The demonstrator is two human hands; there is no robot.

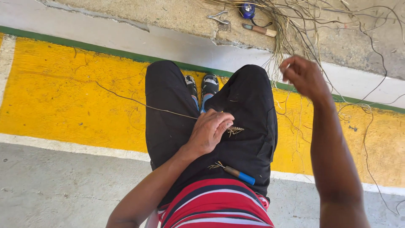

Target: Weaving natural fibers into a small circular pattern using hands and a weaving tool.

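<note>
Yellow-painted floor under left hand (209,131) pinching fibre weave (235,130)

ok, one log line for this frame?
left hand: pinching fibre bundle on lap | right hand: raised, pulling strand | blue-handled tool: on lap

Rough, matt concrete floor (63,190) carries chalky yellow paint (63,93), cracked at the upper edge. Dry, wiry plant fibres (295,25) sprawl at upper right. Black trousers (253,126) are matt cloth; the tool (238,173) in the lap has a wooden-and-blue-plastic handle.
</note>
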